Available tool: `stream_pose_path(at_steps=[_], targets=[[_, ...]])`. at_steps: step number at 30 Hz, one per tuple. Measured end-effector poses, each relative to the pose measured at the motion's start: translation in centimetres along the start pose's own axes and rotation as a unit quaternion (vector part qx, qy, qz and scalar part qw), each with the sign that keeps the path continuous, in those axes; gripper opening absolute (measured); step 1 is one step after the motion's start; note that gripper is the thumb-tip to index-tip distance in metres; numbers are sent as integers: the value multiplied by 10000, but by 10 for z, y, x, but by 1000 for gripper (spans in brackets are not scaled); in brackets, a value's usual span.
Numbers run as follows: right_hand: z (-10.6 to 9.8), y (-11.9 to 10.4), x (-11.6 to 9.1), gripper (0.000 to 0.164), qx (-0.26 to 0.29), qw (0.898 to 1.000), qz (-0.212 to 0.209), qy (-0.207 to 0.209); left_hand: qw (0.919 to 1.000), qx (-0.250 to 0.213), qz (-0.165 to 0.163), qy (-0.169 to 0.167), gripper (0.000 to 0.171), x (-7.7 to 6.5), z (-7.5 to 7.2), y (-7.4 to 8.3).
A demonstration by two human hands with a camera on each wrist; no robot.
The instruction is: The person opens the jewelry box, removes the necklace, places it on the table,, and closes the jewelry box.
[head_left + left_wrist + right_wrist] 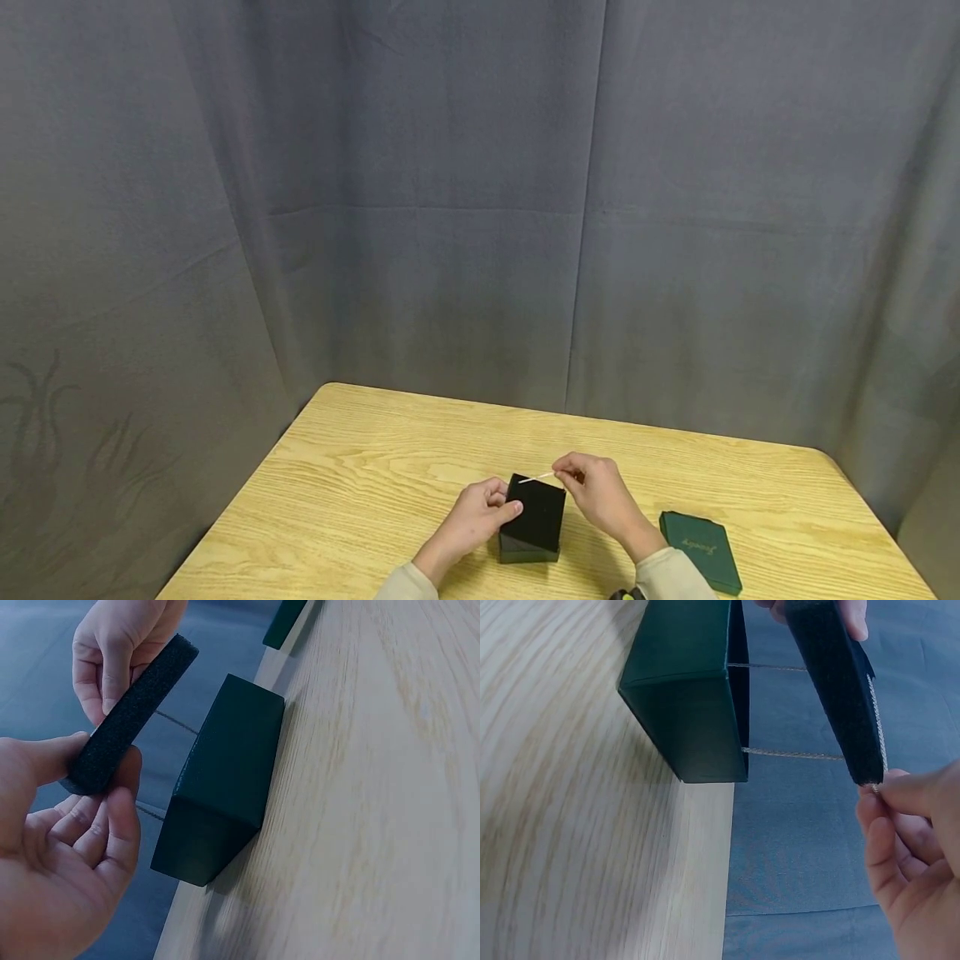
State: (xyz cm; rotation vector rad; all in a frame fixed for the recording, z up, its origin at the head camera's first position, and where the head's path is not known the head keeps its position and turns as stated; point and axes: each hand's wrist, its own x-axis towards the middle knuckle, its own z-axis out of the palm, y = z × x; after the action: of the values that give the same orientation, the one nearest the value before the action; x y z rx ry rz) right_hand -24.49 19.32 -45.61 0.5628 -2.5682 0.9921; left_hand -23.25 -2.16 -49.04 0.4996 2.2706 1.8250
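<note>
My left hand (476,517) grips a black foam jewelry box insert (538,515) by its left edge, thumb on its face and fingers behind. The insert is tilted above a dark green box base (528,556) that sits on the table, its open side up. A silver rope chain (877,720) runs across the insert's face near its far edge. At the insert's right corner my right hand (600,496) pinches this chain between thumb and fingertips. In the right wrist view, two strands stretch between the insert and the inside of the box (682,682), which is mostly hidden.
A green lid (701,550) with gold lettering lies on the wooden table (375,467), to the right of my right forearm. Grey curtains (450,250) hang behind the table and along its sides. A dark watch-like band (626,594) shows by the right sleeve.
</note>
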Motion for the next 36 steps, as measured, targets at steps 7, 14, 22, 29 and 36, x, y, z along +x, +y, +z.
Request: stream_pose_path(at_steps=[7, 14, 22, 29, 36], targets=[[0, 1, 2, 13, -77, 9998, 58, 186, 9999, 55, 122, 7, 13, 0, 0, 3], [-7, 4, 3, 12, -109, 9983, 329, 465, 9997, 134, 183, 64, 11, 0, -3, -1], [-16, 8, 4, 10, -161, 9976, 302, 608, 9997, 137, 165, 95, 12, 0, -7, -2], [-23, 12, 4, 11, -284, 9960, 316, 782, 9997, 84, 183, 121, 11, 0, -7, -2], [-31, 17, 3, 9, -420, 9950, 387, 825, 9995, 153, 185, 194, 10, 0, -7, -2]])
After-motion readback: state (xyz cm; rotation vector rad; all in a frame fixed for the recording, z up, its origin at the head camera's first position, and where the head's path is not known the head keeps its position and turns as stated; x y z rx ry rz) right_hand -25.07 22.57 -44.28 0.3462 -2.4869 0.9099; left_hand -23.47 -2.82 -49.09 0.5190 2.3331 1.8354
